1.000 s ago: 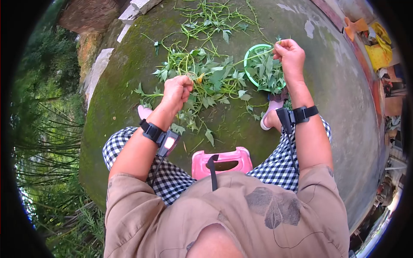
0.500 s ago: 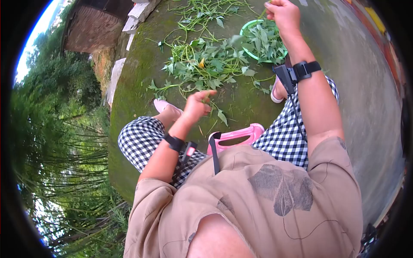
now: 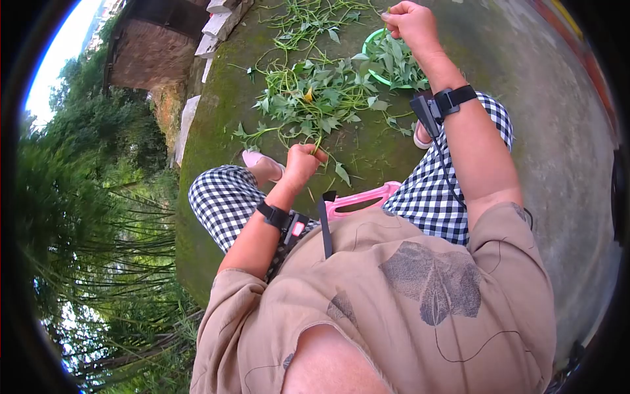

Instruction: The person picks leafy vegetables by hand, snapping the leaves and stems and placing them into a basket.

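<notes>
At the near edge of the pile of leafy green vines (image 3: pixel 315 98), my left hand (image 3: pixel 304 165) is closed around a green stem (image 3: pixel 318 142). A leaf (image 3: pixel 342 173) hangs beside its fingertips. My right hand (image 3: pixel 413 27) is over the far side of a light green basket (image 3: pixel 371 72) with picked leaves (image 3: pixel 395 60) in it. Its thumb and fingers are pinched on a thin green stem, of which only a little shows at the fingertips. A yellow leaf (image 3: pixel 308 96) lies among the vines.
Between my knees is a pink plastic stool (image 3: pixel 357 200). My pink shoes (image 3: pixel 261 161) rest on the mossy concrete ground (image 3: pixel 216 131). More vine stems (image 3: pixel 315 20) are spread farther off. Pale blocks (image 3: pixel 187 128) line the left edge, with trees beyond.
My left hand has closed on a stem at the pile's edge; its index finger was stretched out before. My right hand has moved slightly left and down, still pinching a stem.
</notes>
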Demonstrator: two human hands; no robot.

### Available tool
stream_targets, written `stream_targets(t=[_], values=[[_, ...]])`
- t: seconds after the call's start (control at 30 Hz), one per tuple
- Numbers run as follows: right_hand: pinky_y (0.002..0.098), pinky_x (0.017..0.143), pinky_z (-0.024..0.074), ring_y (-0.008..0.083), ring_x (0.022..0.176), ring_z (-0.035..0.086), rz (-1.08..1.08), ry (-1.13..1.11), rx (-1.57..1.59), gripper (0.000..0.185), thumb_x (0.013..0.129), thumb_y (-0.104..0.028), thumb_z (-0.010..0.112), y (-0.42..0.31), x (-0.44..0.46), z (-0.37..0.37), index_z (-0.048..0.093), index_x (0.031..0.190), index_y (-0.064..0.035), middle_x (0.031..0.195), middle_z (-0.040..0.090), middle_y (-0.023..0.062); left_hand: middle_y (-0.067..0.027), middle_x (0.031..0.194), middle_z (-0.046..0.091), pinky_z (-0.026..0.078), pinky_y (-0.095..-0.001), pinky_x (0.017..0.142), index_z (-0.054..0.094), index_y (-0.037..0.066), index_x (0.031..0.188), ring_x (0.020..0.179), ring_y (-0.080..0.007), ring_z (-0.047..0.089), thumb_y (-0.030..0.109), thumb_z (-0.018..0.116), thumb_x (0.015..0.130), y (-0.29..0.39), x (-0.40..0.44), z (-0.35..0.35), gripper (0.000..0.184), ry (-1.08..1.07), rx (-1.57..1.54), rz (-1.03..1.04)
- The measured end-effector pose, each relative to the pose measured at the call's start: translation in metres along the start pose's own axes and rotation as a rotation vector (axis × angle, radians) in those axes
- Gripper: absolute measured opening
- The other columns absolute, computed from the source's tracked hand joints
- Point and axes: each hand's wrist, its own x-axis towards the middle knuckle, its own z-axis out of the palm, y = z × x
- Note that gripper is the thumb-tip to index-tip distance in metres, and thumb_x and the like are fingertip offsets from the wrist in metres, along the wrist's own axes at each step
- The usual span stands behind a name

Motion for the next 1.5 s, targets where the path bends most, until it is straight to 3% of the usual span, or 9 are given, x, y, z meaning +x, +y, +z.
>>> stream_targets(t=[0.23, 0.63, 0.83, 0.97, 1.07, 1.17, 1.27, 1.43, 1.5], values=[[0.026, 0.05, 0.0473, 0.0102, 0.051, 0.059, 0.005, -0.133, -0.14, 0.015, 0.077, -0.015, 0.072, 0.013, -0.003, 0.014, 0.067, 0.081, -0.0016, 0.063, 0.066, 0.0052, -0.0111, 0.086, 0.067, 0.048, -0.0312, 0.052, 0.057, -0.004, 0.125, 0.055, -0.0144, 0.057, 0.013, 0.073, 0.072, 0.018, -0.028, 0.015, 0.058, -0.134, -0.101, -0.06], [0.0254, 0.048, 0.0475, 0.0098, 0.051, 0.058, 0.005, -0.273, -0.084, 0.014, 0.075, -0.01, 0.073, 0.012, -0.081, 0.001, 0.063, 0.076, 0.0005, 0.062, 0.063, 0.0052, -0.0062, 0.072, 0.067, 0.047, -0.0274, 0.054, 0.069, -0.001, 0.08, 0.055, -0.0145, 0.062, 0.01, 0.062, 0.078, 0.021, -0.05, 0.014, 0.013, -0.053, -0.192, 0.007], [0.0225, 0.047, 0.0463, 0.0075, 0.052, 0.055, 0.122, -0.264, 0.079, 0.01, 0.076, -0.006, 0.071, 0.009, -0.121, -0.002, 0.063, 0.075, 0.0006, 0.063, 0.062, 0.0031, -0.0053, 0.073, 0.065, 0.047, -0.0292, 0.057, 0.069, 0.0, 0.092, 0.055, -0.0139, 0.058, 0.004, 0.067, 0.068, 0.005, -0.04, 0.016, 0.025, 0.073, -0.2, -0.102], [0.0232, 0.046, 0.0468, 0.0072, 0.052, 0.055, 0.148, -0.285, 0.095, 0.01, 0.076, -0.005, 0.071, 0.01, -0.138, -0.003, 0.063, 0.076, 0.0007, 0.063, 0.061, 0.0026, -0.0076, 0.085, 0.063, 0.047, -0.0288, 0.063, 0.069, 0.002, 0.102, 0.072, -0.0138, 0.059, -0.005, 0.065, 0.058, -0.001, -0.046, 0.021, 0.044, 0.168, 0.008, 0.352], [0.0239, 0.046, 0.0471, 0.0076, 0.052, 0.056, 0.162, -0.277, 0.065, 0.01, 0.076, -0.005, 0.071, 0.015, -0.137, -0.003, 0.062, 0.076, 0.0004, 0.063, 0.062, 0.003, -0.0131, 0.1, 0.058, 0.047, -0.0353, 0.081, 0.072, 0.007, 0.095, 0.095, -0.0275, 0.056, 0.001, 0.075, 0.057, -0.005, -0.041, 0.018, 0.039, 0.019, -0.066, 0.191], [0.0234, 0.047, 0.047, 0.0084, 0.053, 0.057, 0.182, -0.271, 0.035, 0.009, 0.078, -0.006, 0.07, 0.022, -0.133, -0.003, 0.062, 0.077, -0.0008, 0.065, 0.062, 0.0033, -0.0061, 0.074, 0.062, 0.047, -0.0295, 0.062, 0.072, 0.001, 0.096, 0.067, -0.0142, 0.058, 0.013, 0.077, 0.069, 0.009, -0.049, 0.016, 0.03, 0.029, -0.124, 0.032], [0.0219, 0.049, 0.0459, 0.0096, 0.055, 0.059, 0.259, -0.379, 0.023, 0.008, 0.082, -0.008, 0.068, 0.022, -0.126, -0.005, 0.062, 0.082, -0.0027, 0.069, 0.063, 0.0034, -0.0106, 0.082, 0.059, 0.047, -0.0363, 0.066, 0.072, 0.0, 0.081, 0.078, -0.0202, 0.058, 0.022, 0.078, 0.071, -0.007, -0.037, 0.009, 0.025, 0.074, -0.086, -0.035], [0.0206, 0.048, 0.0438, 0.0112, 0.056, 0.061, 0.422, -0.656, 0.055, 0.005, 0.084, -0.009, 0.064, 0.014, -0.139, -0.002, 0.061, 0.083, -0.0051, 0.069, 0.064, 0.004, -0.0026, 0.08, 0.06, 0.046, -0.0285, 0.06, 0.072, 0.003, 0.091, 0.071, -0.0125, 0.055, 0.006, 0.077, 0.068, 0.003, -0.039, 0.006, 0.024, 0.347, -0.289, 0.334], [0.0205, 0.05, 0.0442, 0.0115, 0.057, 0.062, 0.432, -0.754, 0.068, 0.004, 0.085, -0.009, 0.063, 0.012, -0.145, 0.003, 0.061, 0.085, -0.0052, 0.071, 0.064, 0.0043, -0.0009, 0.073, 0.061, 0.043, -0.0237, 0.055, 0.071, 0.002, 0.094, 0.062, -0.0083, 0.052, 0.005, 0.075, 0.073, 0.018, -0.049, 0.002, 0.022, 0.243, -0.372, 0.229]])
